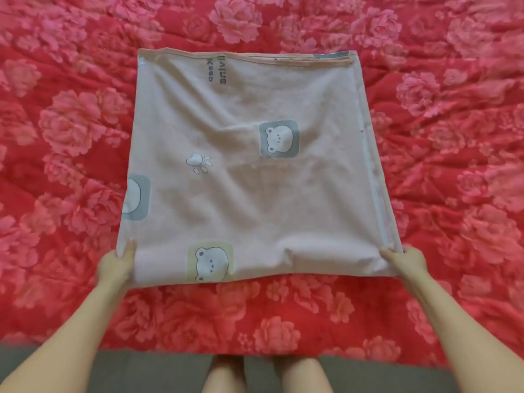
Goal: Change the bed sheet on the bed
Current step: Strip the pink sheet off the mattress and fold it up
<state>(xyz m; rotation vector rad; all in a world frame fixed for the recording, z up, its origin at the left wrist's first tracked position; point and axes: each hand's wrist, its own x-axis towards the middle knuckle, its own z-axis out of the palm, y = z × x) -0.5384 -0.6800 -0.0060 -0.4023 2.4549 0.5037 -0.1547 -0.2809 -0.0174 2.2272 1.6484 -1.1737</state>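
- Pale pink cloth, folded into a rough square, is the bed sheet (255, 188). It lies flat in the middle of the bed, with stacked fold edges showing along its far side and its right side.
- Printed on the sheet are a bear face in a grey square (279, 139), a white paw print (198, 163), another bear face in a yellow-green square (211, 262) at the near edge, and dark lettering (217, 70) running sideways near the far edge.
- The left hand (116, 265) grips the sheet's near left corner, thumb on top of the cloth and fingers curled beneath it.
- The right hand (408, 263) pinches the near right corner in the same way, thumb lying over the fold and fingers hidden under the cloth.
- The sheet's near edge runs taut between the two hands.
- Under the sheet, a red quilted bedcover (71, 123) with large pink flowers spreads across the whole bed, rumpled into shallow creases.
- At the bottom of the view, past the bed's near edge, are a grey floor (141, 373) and the person's bare legs (226, 375).
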